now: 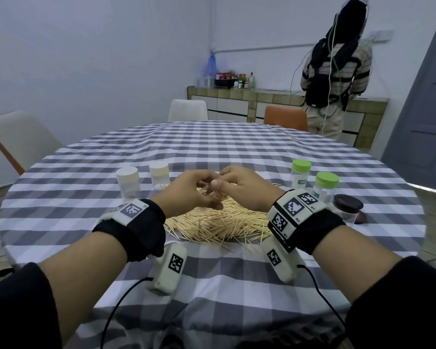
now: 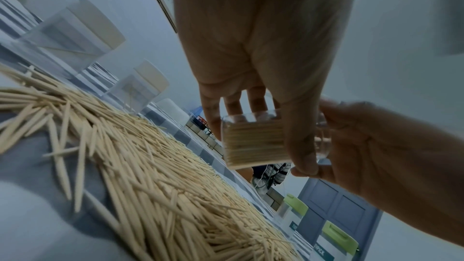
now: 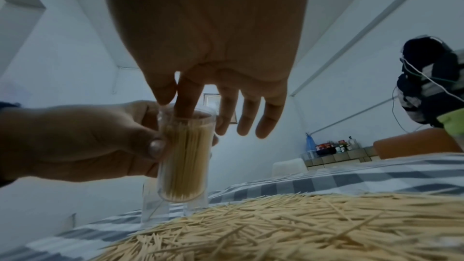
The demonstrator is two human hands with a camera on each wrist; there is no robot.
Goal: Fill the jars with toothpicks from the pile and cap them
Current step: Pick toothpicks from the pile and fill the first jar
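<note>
Left hand [image 3: 83, 142]: wrapped round clear jar [image 3: 184, 156], upright, steadying it for filling
Right hand [image 3: 208, 51]: thumb and forefinger at the jar mouth, seemingly tucking toothpicks in
Pile [image 1: 217, 222]: beneath both hands, within easy reach

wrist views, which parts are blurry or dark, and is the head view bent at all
Left wrist view: the toothpick pile smears near the lens, and the left hand is dim. Right wrist view: the pile is soft, the right hand is backlit and dark, and the jar is fairly sharp. Head view: wide-angle bending curves the table edge.
</note>
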